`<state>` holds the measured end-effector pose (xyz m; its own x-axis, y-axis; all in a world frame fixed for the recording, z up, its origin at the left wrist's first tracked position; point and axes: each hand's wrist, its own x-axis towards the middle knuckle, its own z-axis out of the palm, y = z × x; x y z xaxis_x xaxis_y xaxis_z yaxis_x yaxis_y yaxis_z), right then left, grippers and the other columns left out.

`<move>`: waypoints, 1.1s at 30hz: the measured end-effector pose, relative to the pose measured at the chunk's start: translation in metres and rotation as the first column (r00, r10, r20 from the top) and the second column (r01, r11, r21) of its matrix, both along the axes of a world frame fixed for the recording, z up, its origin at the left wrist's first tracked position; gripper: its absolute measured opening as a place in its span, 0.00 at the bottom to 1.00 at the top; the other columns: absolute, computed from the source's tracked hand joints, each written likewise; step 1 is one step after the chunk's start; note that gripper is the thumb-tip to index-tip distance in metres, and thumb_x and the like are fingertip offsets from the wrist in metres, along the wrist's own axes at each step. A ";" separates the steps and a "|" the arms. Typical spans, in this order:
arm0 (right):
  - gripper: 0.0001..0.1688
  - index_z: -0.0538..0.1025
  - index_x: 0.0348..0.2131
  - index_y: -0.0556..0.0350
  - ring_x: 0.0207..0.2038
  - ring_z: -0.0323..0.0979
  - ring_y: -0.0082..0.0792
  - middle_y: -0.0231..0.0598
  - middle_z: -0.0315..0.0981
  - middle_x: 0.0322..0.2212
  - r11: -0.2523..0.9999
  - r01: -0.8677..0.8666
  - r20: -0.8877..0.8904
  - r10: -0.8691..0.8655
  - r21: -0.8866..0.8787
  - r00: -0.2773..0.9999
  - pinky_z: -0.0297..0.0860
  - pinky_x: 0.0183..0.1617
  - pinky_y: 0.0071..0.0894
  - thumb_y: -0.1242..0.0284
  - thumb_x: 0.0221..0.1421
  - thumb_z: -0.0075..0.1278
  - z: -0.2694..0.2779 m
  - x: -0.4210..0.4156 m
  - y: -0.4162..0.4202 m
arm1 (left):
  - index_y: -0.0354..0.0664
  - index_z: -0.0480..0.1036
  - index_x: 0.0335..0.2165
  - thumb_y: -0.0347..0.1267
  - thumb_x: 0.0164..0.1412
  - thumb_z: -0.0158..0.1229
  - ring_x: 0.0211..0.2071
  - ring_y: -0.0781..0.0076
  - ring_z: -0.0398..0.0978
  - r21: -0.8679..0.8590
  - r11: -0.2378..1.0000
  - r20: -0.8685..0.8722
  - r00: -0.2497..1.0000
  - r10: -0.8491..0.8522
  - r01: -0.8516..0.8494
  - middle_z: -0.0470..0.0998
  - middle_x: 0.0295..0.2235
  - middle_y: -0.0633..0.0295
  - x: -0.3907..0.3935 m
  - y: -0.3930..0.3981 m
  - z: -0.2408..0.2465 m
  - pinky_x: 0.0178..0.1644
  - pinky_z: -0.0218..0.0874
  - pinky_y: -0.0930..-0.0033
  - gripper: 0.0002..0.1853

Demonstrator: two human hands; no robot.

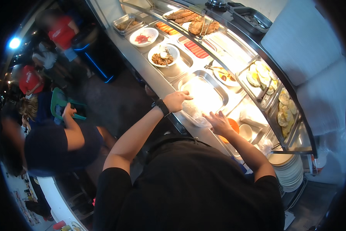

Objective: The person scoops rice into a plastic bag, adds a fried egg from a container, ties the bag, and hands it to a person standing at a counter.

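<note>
A clear plastic bag (191, 110) with pale white contents, apparently rice, lies at the near edge of a metal food tray (225, 99). Over the bag's left end is my left hand (175, 101), wearing a black wristwatch; glare hides whether its fingers grip the plastic. My right hand (219, 123) pinches the loose plastic at the other end. Strong light washes out the tray's inside. Close to my right hand are an orange bowl (233, 126) and a pale cup (245, 132).
White bowls of minced food (162, 57) and red food (142, 39) stand left of the tray. Red sausages (196, 48) lie beyond. A curved glass-front shelf carries fried fish (181, 16) and fried eggs (258, 75). Stacked plates (288, 174) stand right. A person (61, 141) is behind me, left.
</note>
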<state>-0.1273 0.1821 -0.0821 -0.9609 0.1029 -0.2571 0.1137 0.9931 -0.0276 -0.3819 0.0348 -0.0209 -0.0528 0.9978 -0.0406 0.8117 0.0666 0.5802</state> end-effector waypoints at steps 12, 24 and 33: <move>0.44 0.65 0.59 0.39 0.33 0.73 0.36 0.36 0.74 0.27 0.951 0.036 -0.186 -0.097 -0.308 0.978 0.64 0.47 0.37 0.84 0.41 0.52 0.122 0.005 0.006 | 0.46 0.78 0.43 0.17 0.47 0.49 0.41 0.56 0.76 0.061 0.965 -0.174 0.950 0.260 -0.253 0.78 0.39 0.60 -0.002 -0.041 0.039 0.44 0.68 0.61 0.25; 0.36 0.65 0.56 0.52 0.25 0.57 0.17 0.25 0.56 0.21 0.468 -0.571 -0.677 -0.082 -0.674 0.732 0.57 0.33 0.18 0.88 0.45 0.44 0.302 -0.122 -0.114 | 0.40 0.57 0.61 0.17 0.51 0.52 0.38 0.76 0.75 0.139 0.879 0.865 0.488 0.116 -0.456 0.76 0.39 0.60 0.019 -0.146 0.230 0.43 0.64 0.76 0.38; 0.30 0.64 0.59 0.49 0.33 0.64 0.22 0.30 0.61 0.28 0.181 -0.508 -0.449 0.286 -0.842 0.847 0.64 0.39 0.23 0.79 0.56 0.45 0.247 -0.311 -0.247 | 0.40 0.50 0.63 0.23 0.61 0.52 0.39 0.66 0.78 -0.052 0.706 0.994 0.028 0.101 -0.706 0.74 0.40 0.58 -0.055 -0.296 0.188 0.46 0.67 0.69 0.34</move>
<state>-0.4378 -0.0647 0.1645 -0.8247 -0.4982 0.2677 -0.4035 0.1867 -0.8957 -0.4371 -0.2608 0.1676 -0.6773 0.7277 -0.1084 -0.4349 -0.2772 0.8568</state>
